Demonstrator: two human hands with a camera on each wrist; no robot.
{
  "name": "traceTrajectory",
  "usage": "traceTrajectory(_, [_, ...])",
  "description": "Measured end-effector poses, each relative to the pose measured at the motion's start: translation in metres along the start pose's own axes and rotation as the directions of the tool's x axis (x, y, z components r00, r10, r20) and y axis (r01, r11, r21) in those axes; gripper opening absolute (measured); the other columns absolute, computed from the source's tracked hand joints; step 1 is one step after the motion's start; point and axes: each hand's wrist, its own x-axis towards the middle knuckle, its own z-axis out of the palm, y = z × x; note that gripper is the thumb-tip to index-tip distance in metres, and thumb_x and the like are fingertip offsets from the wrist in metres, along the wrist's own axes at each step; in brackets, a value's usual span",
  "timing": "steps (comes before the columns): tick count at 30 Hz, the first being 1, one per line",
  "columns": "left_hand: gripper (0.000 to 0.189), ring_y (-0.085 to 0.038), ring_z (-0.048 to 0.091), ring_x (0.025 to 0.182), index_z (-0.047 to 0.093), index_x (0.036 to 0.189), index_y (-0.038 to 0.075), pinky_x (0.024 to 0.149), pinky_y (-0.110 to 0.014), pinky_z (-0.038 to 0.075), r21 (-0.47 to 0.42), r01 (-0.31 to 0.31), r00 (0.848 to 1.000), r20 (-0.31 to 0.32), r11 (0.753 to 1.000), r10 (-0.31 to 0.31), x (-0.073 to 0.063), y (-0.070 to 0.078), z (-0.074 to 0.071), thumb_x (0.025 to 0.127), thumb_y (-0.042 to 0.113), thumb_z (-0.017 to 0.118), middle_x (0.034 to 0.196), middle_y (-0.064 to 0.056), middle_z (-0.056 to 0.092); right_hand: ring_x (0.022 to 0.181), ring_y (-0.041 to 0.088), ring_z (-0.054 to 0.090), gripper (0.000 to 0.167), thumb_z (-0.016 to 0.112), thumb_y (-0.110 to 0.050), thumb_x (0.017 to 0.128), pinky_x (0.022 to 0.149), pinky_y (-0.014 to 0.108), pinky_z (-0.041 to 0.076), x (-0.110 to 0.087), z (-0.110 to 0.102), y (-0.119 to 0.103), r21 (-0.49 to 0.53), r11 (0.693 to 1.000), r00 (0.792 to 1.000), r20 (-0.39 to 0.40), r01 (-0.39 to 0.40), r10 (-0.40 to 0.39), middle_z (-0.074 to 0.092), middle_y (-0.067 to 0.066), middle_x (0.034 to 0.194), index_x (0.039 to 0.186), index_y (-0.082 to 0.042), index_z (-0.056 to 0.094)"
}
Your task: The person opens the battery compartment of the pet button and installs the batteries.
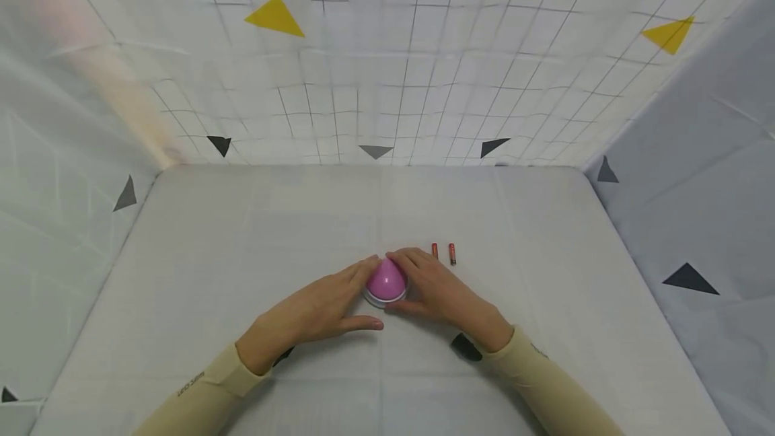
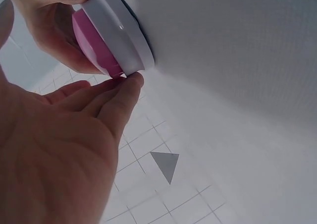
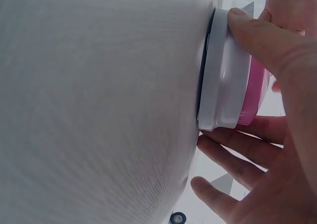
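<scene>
With twelve o'clock toward the gridded back wall (image 1: 424, 86), a pink dome (image 1: 387, 281) on a round white base (image 1: 380, 303) sits in the middle of the counter (image 1: 290, 221), between the two hands. The left hand (image 1: 317, 307) comes in from between eight and nine o'clock, spread and relaxed: its fingers are extended, with the tips touching the edge of the white base on the ten o'clock side, while its thumb stands wide of them, apart from the base, pointing in toward a spot below six o'clock. It has hold of nothing. The right hand (image 1: 432, 291) reaches in from between three and four o'clock and grips the white base, its thumb pressed on the rim near six o'clock and its fingers bent around the far side toward one o'clock; the right wrist view shows the base held between thumb and fingertips. At two o'clock from the dome lie two red batteries (image 1: 452, 254), side by side and apart, the one nearer the dome partly hidden by the right hand. Pale yellow sleeves (image 1: 545, 382) cover both forearms, entering from about seven and five o'clock. Yellow triangles (image 1: 275, 17) mark the back wall at eleven o'clock and between one and two, and a black triangle (image 1: 690, 279) shows at three o'clock.
</scene>
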Motion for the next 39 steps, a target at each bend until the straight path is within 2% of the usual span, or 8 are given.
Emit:
traceTrajectory(6, [0.1,-0.023,0.051,0.147,0.032,0.159,0.004,0.119,-0.038,0.045,0.011,-0.021,1.0,-0.016,1.0,0.021,0.0011,0.0005,0.0011,0.094,0.073,0.062,0.159,-0.013,0.048,0.134,0.02,0.056,0.086,0.088,-0.053,0.084,0.111,0.035,0.053,0.0004,-0.001,-0.0012,0.002,1.0,1.0,0.021,-0.022,0.022,0.059,0.005,0.141,0.149,-0.01,0.052])
traceTrajectory(18, [0.1,-0.023,0.056,0.142,0.034,0.157,0.004,0.117,-0.038,0.047,0.002,-0.014,1.0,-0.009,1.0,0.014,0.0005,0.004,-0.0012,0.092,0.071,0.067,0.156,-0.012,0.051,0.131,0.021,0.057,0.086,0.092,-0.049,0.08,0.109,0.037,0.055,0.0,-0.0019,-0.004,0.027,1.0,1.0,0.004,-0.011,0.011,0.06,0.006,0.139,0.146,-0.009,0.054])
traceTrajectory(24, [0.101,-0.023,0.053,0.144,0.033,0.16,0.004,0.118,-0.039,0.046,-0.012,0.005,1.0,0.027,1.0,-0.005,-0.0007,0.0062,-0.0032,0.093,0.075,0.062,0.16,-0.013,0.049,0.124,0.017,0.059,0.079,0.094,-0.048,0.077,0.105,0.035,0.057,-0.0005,-0.0033,-0.0051,0.021,1.0,1.0,-0.005,-0.006,0.006,0.062,0.003,0.131,0.137,-0.012,0.059])
traceTrajectory(30, [0.101,-0.023,0.051,0.147,0.033,0.161,0.005,0.119,-0.04,0.045,-0.025,0.008,0.999,0.053,1.0,-0.007,-0.0009,0.0089,-0.0054,0.094,0.074,0.061,0.162,-0.012,0.047,0.119,0.016,0.06,0.08,0.094,-0.052,0.073,0.098,0.033,0.06,-0.0028,-0.0054,-0.0065,-0.001,1.0,1.0,-0.006,-0.02,0.02,0.063,0.001,0.127,0.134,-0.012,0.06])
traceTrajectory(35, [0.098,-0.023,0.052,0.146,0.032,0.16,0.004,0.119,-0.039,0.045,-0.022,-0.02,0.998,0.052,1.0,0.022,0.0,0.0097,-0.0054,0.095,0.07,0.064,0.16,-0.014,0.048,0.114,0.013,0.061,0.077,0.092,-0.054,0.075,0.096,0.031,0.06,-0.0038,-0.0055,-0.0067,0.008,1.0,1.0,-0.008,-0.023,0.023,0.063,0.0,0.124,0.132,-0.013,0.06])
traceTrajectory(39, [0.097,-0.024,0.052,0.145,0.033,0.158,0.002,0.119,-0.038,0.045,0.0,-0.059,0.998,0.024,0.998,0.059,0.0008,0.0092,-0.0054,0.093,0.063,0.072,0.158,-0.015,0.05,0.108,0.01,0.062,0.074,0.091,-0.053,0.074,0.092,0.029,0.06,-0.0033,-0.0068,-0.007,0.056,0.998,0.999,-0.016,-0.033,0.034,0.064,-0.002,0.12,0.129,-0.013,0.06])
